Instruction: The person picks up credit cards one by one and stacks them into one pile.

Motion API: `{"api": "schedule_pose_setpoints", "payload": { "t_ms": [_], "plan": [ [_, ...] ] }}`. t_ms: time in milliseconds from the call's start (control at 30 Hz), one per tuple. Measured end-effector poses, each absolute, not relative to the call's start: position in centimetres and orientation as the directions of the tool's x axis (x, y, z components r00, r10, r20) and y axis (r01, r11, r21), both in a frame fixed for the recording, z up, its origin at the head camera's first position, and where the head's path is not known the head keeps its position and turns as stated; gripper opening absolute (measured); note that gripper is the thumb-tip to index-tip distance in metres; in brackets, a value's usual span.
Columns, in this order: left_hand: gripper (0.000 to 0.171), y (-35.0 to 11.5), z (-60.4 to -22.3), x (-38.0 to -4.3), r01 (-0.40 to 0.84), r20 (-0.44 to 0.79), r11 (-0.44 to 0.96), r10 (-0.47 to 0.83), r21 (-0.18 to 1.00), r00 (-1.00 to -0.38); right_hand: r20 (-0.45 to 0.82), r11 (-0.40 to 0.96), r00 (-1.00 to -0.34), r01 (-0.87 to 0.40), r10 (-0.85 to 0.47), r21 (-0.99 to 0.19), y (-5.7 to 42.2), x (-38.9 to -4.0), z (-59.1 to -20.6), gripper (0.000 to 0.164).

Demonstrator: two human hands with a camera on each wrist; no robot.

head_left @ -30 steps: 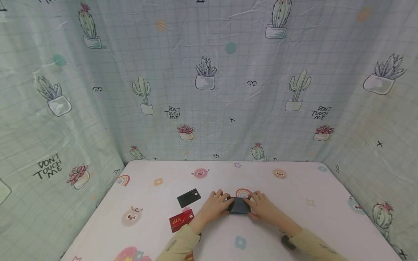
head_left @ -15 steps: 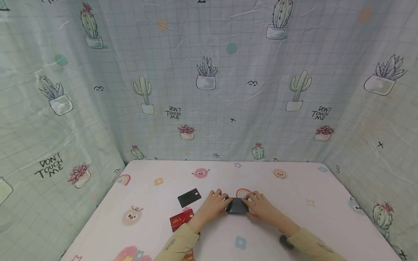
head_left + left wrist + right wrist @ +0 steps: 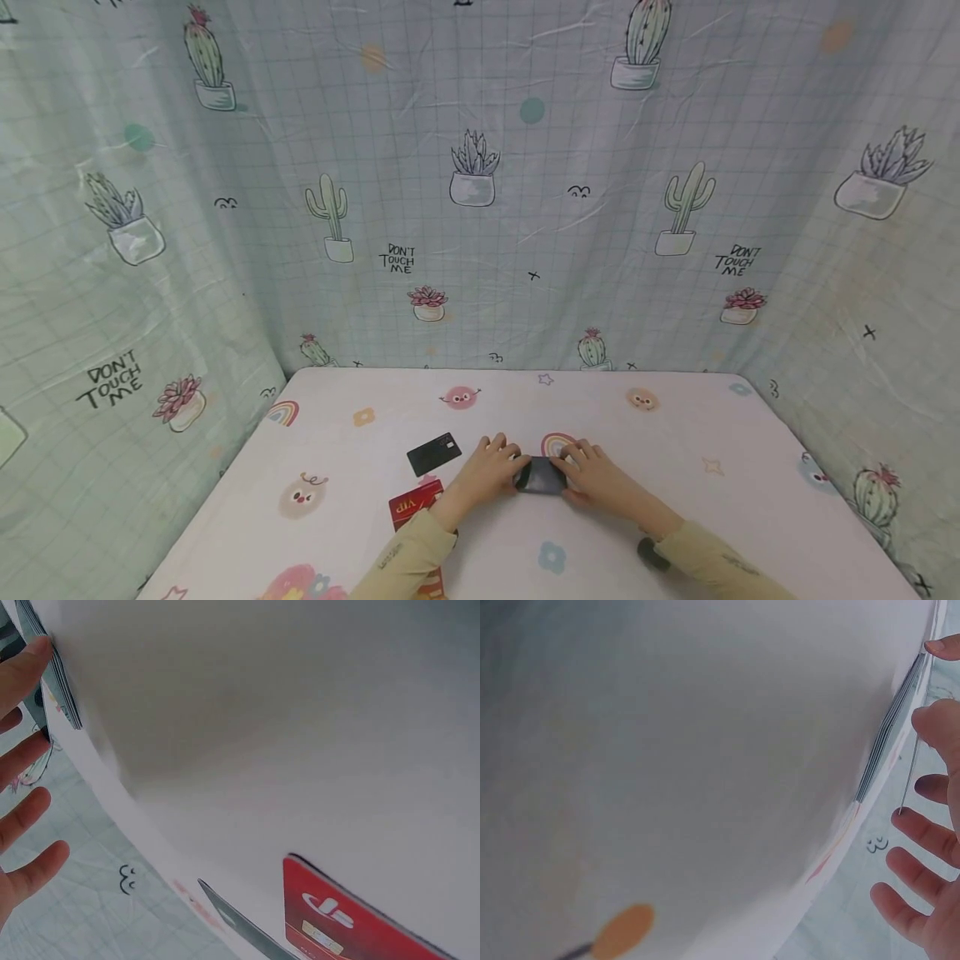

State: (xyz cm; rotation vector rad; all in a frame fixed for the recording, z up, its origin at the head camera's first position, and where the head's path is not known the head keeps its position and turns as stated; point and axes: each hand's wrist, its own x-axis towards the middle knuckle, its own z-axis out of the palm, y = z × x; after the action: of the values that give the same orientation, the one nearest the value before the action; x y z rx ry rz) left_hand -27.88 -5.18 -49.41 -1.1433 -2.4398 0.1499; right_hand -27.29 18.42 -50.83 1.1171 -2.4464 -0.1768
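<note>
White tabletop | dark cards | between left fingers and right fingers, touching both

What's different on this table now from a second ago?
The stack of dark cards has shifted slightly toward the person's left, along with the left grip and the right grip at its two ends. Nothing was visibly taken hold of or let go. The black chip card and the red VIP card stayed where they were.

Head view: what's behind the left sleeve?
The left sleeve hides part of the red VIP card; the lettering shows. An orange patch shows lower down; its remainder is covered.
</note>
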Motion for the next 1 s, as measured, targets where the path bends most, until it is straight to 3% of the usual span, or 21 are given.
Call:
{"api": "schedule_pose_setpoints", "payload": {
  "t_ms": [200, 433, 1000],
  "plan": [
    [0.05, -5.11, -49.42, -27.9, 0.697, 0.298, 0.666, 0.744, -0.265, -0.598, 0.343, 0.655, -0.564, -0.701, -0.751, 0.282, 18.42, -27.32, -50.79, 0.05],
    [0.05, -5.0, -49.64, -28.11, 0.695, 0.262, 0.676, 0.736, -0.242, -0.624, 0.268, 0.668, -0.613, -0.693, -0.744, 0.27, 18.35, -27.39, -50.93, 0.051],
    [0.047, -4.99, -49.7, -28.2, 0.704, 0.272, 0.67, 0.741, -0.236, -0.613, 0.201, 0.685, -0.656, -0.689, -0.728, 0.236, 17.96, -27.16, -50.34, 0.053]
  ]
}}
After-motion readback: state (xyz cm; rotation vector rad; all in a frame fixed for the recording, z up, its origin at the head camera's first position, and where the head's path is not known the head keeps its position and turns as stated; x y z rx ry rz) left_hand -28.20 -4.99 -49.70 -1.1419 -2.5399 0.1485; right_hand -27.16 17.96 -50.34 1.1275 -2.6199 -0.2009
